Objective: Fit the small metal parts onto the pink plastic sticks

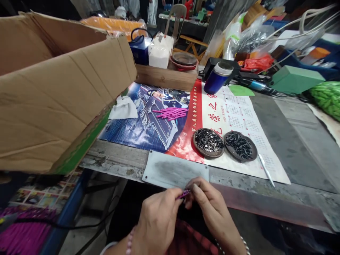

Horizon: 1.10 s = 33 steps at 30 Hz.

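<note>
My left hand [160,212] is closed around a thin purple stick [183,194], perhaps more than one, whose end sticks out towards the right. My right hand [208,205] pinches at that end with thumb and fingertips; what lies between them is too small to make out. Both hands meet just off the table's near edge, by a grey metal plate [172,170]. Beyond the plate, a loose pile of purple sticks [171,113] lies on a printed calendar sheet [132,136]. Two round dishes hold small parts: shiny washer-like pieces [209,141] and dark screw-like pieces [240,145].
A large open cardboard box [66,99] stands at the left. A white pen-like tool [266,170] lies right of the dishes. Farther back are a blue cup [216,79], a white cloth [123,108] and a green block [296,83]. More purple sticks [26,230] lie low at left.
</note>
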Each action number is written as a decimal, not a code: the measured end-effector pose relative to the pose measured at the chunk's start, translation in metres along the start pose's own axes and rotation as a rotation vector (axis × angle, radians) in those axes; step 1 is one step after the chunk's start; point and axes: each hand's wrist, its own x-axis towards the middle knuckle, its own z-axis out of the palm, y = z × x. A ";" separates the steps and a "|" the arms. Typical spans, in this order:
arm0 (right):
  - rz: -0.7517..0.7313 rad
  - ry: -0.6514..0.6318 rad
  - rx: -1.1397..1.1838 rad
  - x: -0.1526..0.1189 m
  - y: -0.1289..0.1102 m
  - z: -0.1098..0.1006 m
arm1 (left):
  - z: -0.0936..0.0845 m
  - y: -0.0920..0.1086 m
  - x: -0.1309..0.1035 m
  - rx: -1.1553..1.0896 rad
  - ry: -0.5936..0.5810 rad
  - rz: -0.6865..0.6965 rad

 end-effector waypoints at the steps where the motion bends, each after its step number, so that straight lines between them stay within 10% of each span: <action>1: 0.002 0.007 -0.019 0.000 0.000 0.000 | 0.001 0.000 0.000 0.015 0.001 0.003; 22: -0.161 0.068 -0.308 -0.001 -0.001 0.001 | 0.005 0.003 0.000 0.112 0.049 0.087; 33: -0.038 0.148 -0.084 -0.001 0.006 -0.008 | -0.011 -0.001 0.019 -0.525 -0.262 -0.446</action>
